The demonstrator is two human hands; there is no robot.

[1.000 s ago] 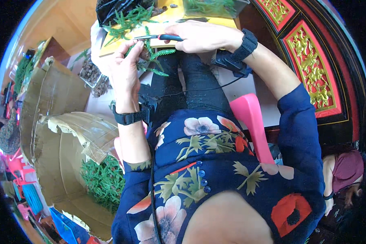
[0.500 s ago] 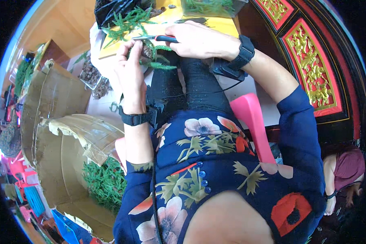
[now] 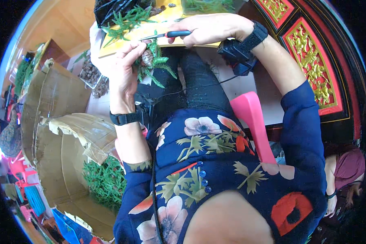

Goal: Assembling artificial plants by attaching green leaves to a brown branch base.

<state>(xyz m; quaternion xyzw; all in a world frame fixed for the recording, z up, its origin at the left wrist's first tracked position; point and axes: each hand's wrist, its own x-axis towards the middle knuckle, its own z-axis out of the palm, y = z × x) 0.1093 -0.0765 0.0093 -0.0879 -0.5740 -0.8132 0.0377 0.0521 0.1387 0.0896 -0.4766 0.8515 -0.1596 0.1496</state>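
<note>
My left hand (image 3: pixel 125 67) is closed in a pinch on an artificial pine sprig (image 3: pixel 158 63) with a brown pine cone (image 3: pixel 147 57) in its middle. Green needles spread from the cone on several sides, above my lap. Pliers (image 3: pixel 178 33) with black-and-red handles and slim silver jaws are gripped in my right hand (image 3: pixel 215 29). Their jaws point left, just above the cone and close to my left fingertips. Whether the jaws touch the sprig I cannot tell.
A yellow board (image 3: pixel 160 27) lies ahead, bearing green sprigs (image 3: pixel 128 22), loose cones and a black bag (image 3: pixel 116 12). A clear tub of greenery (image 3: pixel 207 6) is beyond. At left, a basket of cones (image 3: pixel 91 75) and a cardboard box (image 3: pixel 69 162) holding sprigs. Another person (image 3: pixel 347 168) sits at right.
My right hand has moved right with the pliers, its wrist raised. My left hand has shifted slightly down and left, and the cone now shows more fully.
</note>
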